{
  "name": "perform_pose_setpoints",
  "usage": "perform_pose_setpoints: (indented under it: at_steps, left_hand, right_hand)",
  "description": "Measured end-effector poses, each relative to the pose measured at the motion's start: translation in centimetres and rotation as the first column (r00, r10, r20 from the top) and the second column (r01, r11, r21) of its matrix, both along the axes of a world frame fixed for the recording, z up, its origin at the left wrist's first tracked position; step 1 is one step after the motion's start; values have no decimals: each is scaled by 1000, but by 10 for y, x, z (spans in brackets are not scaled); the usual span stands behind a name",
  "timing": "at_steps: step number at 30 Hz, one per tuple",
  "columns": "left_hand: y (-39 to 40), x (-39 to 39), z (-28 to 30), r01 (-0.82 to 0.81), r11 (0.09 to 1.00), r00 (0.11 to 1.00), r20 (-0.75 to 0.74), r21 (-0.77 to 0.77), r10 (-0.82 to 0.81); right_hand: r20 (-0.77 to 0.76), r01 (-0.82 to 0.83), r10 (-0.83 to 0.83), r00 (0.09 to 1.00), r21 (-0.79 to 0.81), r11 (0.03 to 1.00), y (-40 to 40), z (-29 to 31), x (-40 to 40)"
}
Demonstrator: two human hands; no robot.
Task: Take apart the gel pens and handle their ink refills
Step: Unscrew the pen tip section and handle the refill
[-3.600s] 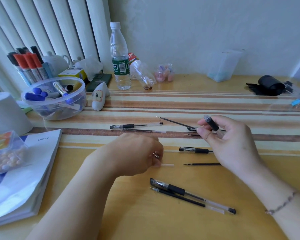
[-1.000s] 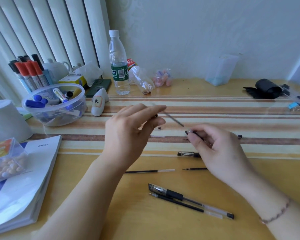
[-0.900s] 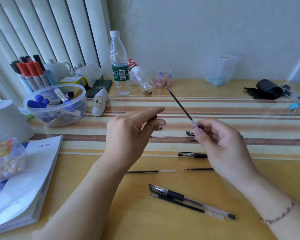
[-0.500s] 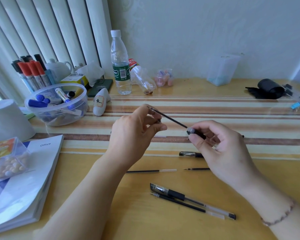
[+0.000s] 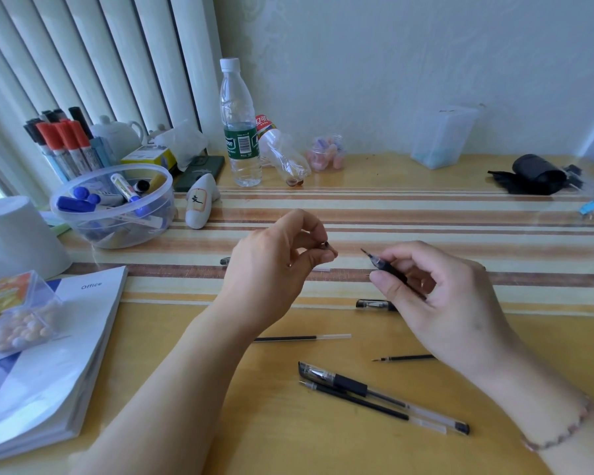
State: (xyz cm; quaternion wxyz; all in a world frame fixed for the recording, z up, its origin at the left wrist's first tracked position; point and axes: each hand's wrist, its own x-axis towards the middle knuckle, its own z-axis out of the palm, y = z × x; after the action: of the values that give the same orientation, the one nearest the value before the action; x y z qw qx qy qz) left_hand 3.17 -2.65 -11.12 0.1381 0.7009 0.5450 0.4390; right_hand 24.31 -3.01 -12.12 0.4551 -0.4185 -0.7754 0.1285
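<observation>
- Right hand (image 5: 439, 296) grips a gel pen (image 5: 390, 273) by its black grip section, thumb and fingers curled round it; tip points up-left toward the left hand.
- Left hand (image 5: 275, 265) pinches a small dark piece (image 5: 326, 245) between thumb and fingertip; too small to identify, possibly a tip cap.
- Key relation: pen's long axis runs from lower-right to upper-left, aimed nearly at the pinched piece. Tip and piece are near, not touching. Both are held above the table (image 5: 288, 440).
- Judgement: the next move is along that axis, either piece onto tip or the hands pulling apart. The right hand controls the alignment.
- On the table near the hands: loose refill (image 5: 302, 338) lying left-right, second refill (image 5: 405, 358) by the right wrist, whole pen (image 5: 384, 394) with another refill (image 5: 371, 404) alongside it, both angled near-right.
- A pen part (image 5: 374, 305) lies under the right hand, partly hidden.
- Readable text: "Office" on the booklet (image 5: 48, 354) at left. The white object (image 5: 199, 204) bears a Chinese character. The green label on the water bottle (image 5: 239, 125) is not legible.
</observation>
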Motion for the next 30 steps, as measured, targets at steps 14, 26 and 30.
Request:
perform_pose_setpoints:
  at_steps: [14, 26, 30]
  left_hand:
    - [-6, 10, 0, 98, 995, 978, -188, 1, -96]
    - [-7, 11, -4, 132, 990, 947, -301, 41, -114]
    - [-6, 11, -4, 136, 990, 945, -304, 39, -118]
  right_hand:
    - [173, 24, -27, 985, 24, 999, 1, -1, -1]
    - [368, -5, -34, 929, 104, 995, 2, 1, 3]
    - [352, 1, -14, 936, 37, 999, -1, 2, 3]
